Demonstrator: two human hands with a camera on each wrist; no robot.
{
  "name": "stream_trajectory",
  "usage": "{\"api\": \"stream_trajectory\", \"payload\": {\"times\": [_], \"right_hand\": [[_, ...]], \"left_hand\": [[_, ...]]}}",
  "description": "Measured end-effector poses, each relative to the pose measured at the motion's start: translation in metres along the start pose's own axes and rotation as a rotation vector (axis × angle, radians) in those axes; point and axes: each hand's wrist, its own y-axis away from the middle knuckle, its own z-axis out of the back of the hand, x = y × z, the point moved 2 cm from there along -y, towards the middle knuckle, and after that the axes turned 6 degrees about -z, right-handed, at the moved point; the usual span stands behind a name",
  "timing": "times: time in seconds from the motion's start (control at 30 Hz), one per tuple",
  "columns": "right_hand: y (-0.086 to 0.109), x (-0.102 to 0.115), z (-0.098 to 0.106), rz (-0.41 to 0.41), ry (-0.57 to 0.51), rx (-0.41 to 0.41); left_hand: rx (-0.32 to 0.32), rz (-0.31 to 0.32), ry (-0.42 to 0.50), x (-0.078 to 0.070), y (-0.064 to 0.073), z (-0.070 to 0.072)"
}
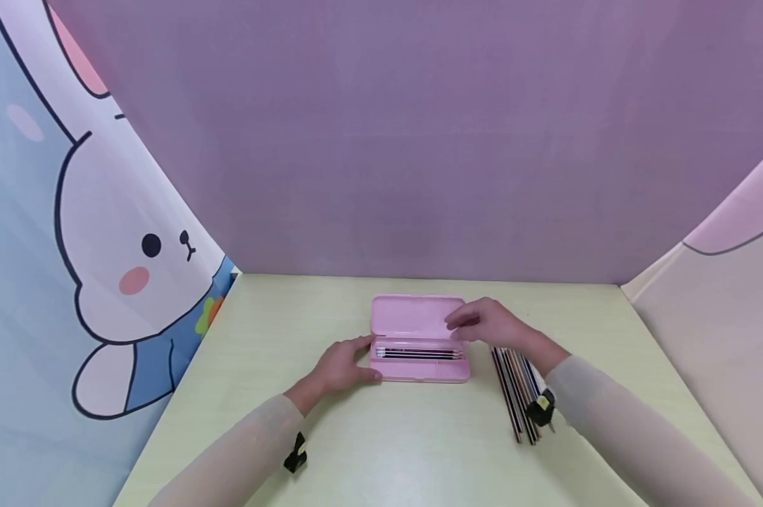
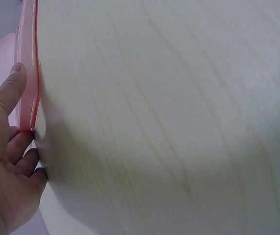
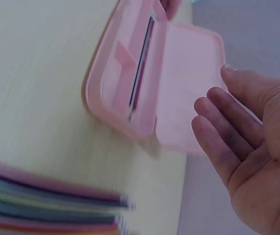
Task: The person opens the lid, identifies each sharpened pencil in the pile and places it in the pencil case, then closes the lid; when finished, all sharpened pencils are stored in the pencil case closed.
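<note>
1. Your pencil case sits on the table, its lid folded back on the far side; a few stored pencils lie lengthwise in the compartment next to the hinge.
2. Your left hand grips the case's left end, thumb at the near corner and fingers bent round the end. If that hold slackens, a push from the right could slide or turn the case.
3. Your right hand is over the right part of the lid, fingers loosely bent and grasping nothing. Dropping it carelessly could knock the lid or jostle the stored pencils.
4. The loose pencils lie right of the case, apart from it, partly beneath your right forearm. The black wrist device appears over them in the head view; lowering that arm could catch and scatter them.
</note>
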Motion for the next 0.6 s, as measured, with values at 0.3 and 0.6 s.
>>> {"api": "stream_trajectory", "payload": {"times": [0.3,0.6], "right_hand": [[0.04,-0.044,0.038,-0.102,-0.027,-0.079],[0.072,-0.088,0.051,-0.216,-0.041,-0.127]], "left_hand": [[-0.001,0.004,-0.011,-0.001,0.001,0.001],[0.001,-0.006,-0.011,-0.002,0.0,0.001]]}}
